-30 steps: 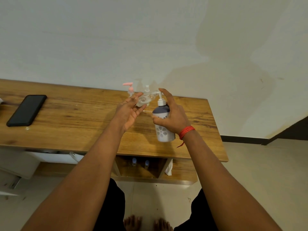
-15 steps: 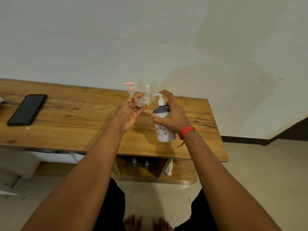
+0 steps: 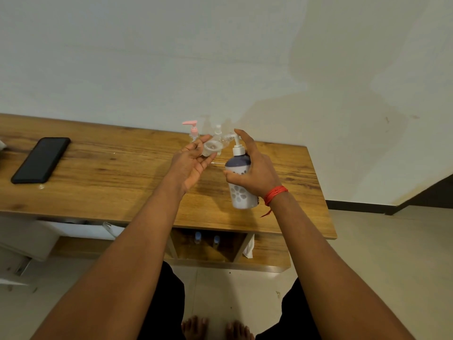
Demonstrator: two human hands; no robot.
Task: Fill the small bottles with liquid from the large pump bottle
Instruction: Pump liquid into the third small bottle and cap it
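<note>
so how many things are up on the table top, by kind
pump bottles: 2, the large bottle in the right hand and a pink-topped one
small clear bottles: at least 2, one held on its side in the left hand, one behind it
phones: 1
total: at least 5

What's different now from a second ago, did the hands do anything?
Very little. The right hand keeps its grip on the large pump bottle, forefinger on the pump top. The left hand still holds the small clear bottle tilted at the nozzle, shifted only slightly. The phone and pink-pump bottle stayed put.
</note>
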